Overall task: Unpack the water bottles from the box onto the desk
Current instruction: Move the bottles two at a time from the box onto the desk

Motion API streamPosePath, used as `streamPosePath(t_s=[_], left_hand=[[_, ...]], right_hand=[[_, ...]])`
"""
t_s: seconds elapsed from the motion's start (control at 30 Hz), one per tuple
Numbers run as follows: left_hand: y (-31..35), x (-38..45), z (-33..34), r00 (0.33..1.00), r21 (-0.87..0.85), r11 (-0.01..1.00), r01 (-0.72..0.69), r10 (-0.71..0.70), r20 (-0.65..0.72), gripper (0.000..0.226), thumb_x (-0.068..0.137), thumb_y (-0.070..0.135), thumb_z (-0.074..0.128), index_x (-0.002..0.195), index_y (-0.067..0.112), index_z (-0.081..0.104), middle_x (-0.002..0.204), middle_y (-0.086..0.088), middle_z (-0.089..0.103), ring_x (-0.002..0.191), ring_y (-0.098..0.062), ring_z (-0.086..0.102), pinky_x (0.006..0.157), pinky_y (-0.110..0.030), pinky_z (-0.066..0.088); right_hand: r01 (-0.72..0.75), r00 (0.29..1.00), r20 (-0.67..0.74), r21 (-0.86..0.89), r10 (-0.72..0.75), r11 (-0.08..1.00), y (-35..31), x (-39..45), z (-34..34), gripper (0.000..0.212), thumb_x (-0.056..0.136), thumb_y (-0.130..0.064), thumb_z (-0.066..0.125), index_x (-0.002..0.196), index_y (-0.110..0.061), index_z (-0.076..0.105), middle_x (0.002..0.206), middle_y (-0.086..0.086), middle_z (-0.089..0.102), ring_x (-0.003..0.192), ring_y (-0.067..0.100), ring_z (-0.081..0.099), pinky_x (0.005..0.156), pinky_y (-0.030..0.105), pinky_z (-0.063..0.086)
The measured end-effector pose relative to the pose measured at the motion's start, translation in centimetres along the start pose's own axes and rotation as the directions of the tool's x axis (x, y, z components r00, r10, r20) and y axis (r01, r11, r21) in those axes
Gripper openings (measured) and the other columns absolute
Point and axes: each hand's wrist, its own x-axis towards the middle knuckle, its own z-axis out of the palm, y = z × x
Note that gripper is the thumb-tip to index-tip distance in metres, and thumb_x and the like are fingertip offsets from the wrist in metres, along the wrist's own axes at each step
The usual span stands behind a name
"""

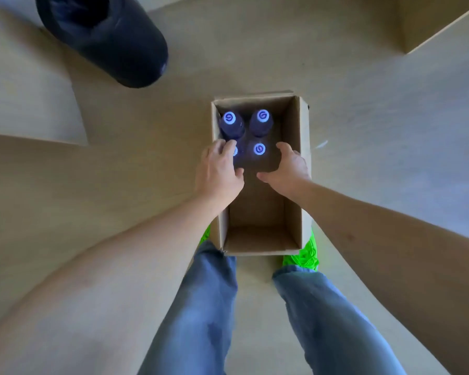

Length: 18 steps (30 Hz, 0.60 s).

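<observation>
Your left hand [218,169] is down in the box [295,169], fingers curled over the cap of the near-left bottle [234,152]. Your right hand [287,169] hovers beside the near-right bottle [259,149], fingers spread, gripping nothing. 2 more bottles [262,116] stand just beyond your fingertips. All 4 upright, far end of box.

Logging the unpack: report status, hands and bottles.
Left hand on near-left bottle, grip unclear. Right hand open, empty. Four bottles in box. Nothing obstructing.
</observation>
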Motion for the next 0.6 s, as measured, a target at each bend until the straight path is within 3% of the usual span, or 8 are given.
streamPosePath(t_s=[0.13, 0.3, 0.4, 0.5, 0.6], left_hand=[[-1.5, 2.1, 4.4, 0.999, 0.049, 0.998, -0.050, 0.051, -0.012, 0.060, 0.066, 0.010, 0.079, 0.122, 0.008, 0.057, 0.121, -0.014, 0.056, 0.112, -0.036, 0.054, 0.095, -0.044, 0.047], [-2.5, 5.2, 7.6, 0.997, 0.326, 0.942, -0.076, 0.064, 0.048, 0.063, 0.065, 0.011, 0.078, 0.123, 0.016, 0.053, 0.119, -0.008, 0.051, 0.111, -0.031, 0.049, 0.077, -0.041, 0.051], [-2.7, 6.7, 8.7, 0.994, 0.453, 0.886, -0.102, 0.069, 0.088, 0.053, 0.069, 0.009, 0.072, 0.119, 0.016, 0.055, 0.113, -0.010, 0.056, 0.109, -0.032, 0.051, 0.079, -0.040, 0.048], [-2.7, 7.5, 9.9, 0.991, 0.545, 0.829, -0.123, 0.078, 0.104, 0.047, 0.073, 0.009, 0.070, 0.117, 0.016, 0.057, 0.110, -0.011, 0.061, 0.105, -0.032, 0.055, 0.083, -0.040, 0.047], [-2.9, 8.2, 10.4, 0.992, 0.561, 0.821, -0.109, 0.057, 0.110, 0.047, 0.076, 0.008, 0.070, 0.120, 0.016, 0.056, 0.111, -0.012, 0.060, 0.106, -0.032, 0.054, 0.077, -0.039, 0.045]], right_hand=[[0.021, 0.998, -0.053, 0.026, -0.019, 0.999, 2.6, 3.6, 3.6, 0.094, 0.071, -0.035, 0.083, 0.147, -0.027, 0.027, 0.139, 0.003, 0.049, 0.127, 0.028, 0.049, 0.098, 0.043, 0.046], [0.123, 0.985, -0.133, 0.055, -0.114, 0.991, 4.0, 8.2, 7.0, 0.095, 0.066, -0.029, 0.086, 0.143, -0.025, 0.031, 0.130, 0.003, 0.054, 0.120, 0.026, 0.055, 0.096, 0.038, 0.048], [0.166, 0.979, -0.138, 0.100, -0.152, 0.981, 4.2, 10.3, 8.7, 0.092, 0.063, -0.028, 0.087, 0.139, -0.025, 0.035, 0.126, 0.000, 0.058, 0.117, 0.024, 0.057, 0.094, 0.037, 0.049], [0.185, 0.972, -0.175, 0.158, -0.157, 0.970, 4.3, 11.6, 10.1, 0.084, 0.064, -0.029, 0.086, 0.134, -0.025, 0.039, 0.119, -0.002, 0.061, 0.108, 0.021, 0.061, 0.083, 0.026, 0.046], [0.182, 0.971, -0.195, 0.233, -0.137, 0.955, 4.2, 12.3, 10.9, 0.081, 0.066, -0.028, 0.086, 0.132, -0.027, 0.038, 0.114, -0.005, 0.062, 0.098, 0.012, 0.059, 0.076, 0.020, 0.042]])
